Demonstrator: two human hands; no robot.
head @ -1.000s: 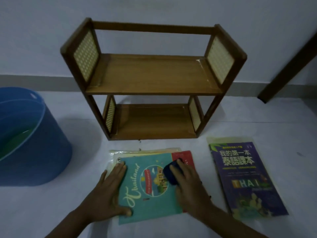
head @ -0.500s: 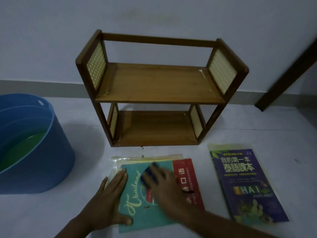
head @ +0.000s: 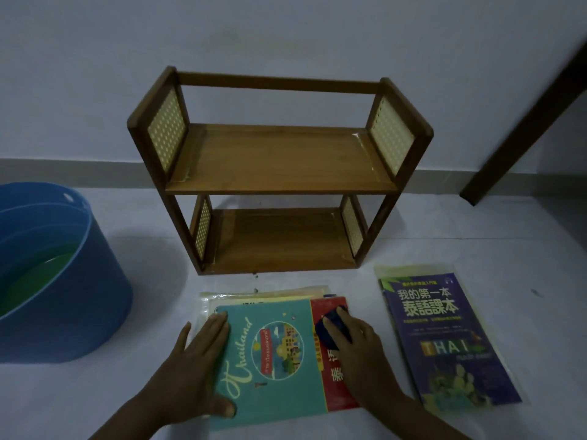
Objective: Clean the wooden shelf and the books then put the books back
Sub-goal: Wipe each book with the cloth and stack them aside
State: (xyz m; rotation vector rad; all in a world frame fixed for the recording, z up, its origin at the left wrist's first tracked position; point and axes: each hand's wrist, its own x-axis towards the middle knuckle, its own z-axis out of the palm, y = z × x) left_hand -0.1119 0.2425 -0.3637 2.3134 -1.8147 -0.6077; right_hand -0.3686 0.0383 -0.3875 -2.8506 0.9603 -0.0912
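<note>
One wooden shelf (head: 281,173), one blue tub (head: 60,281), two hands — several books (head: 444,338), exact count unclear

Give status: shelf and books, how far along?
Done: wooden shelf stands empty, apparently wiped. In hand: left hand steadies the teal book; right hand presses a dark blue cloth on the stack. Left: purple book, reshelving.
</note>
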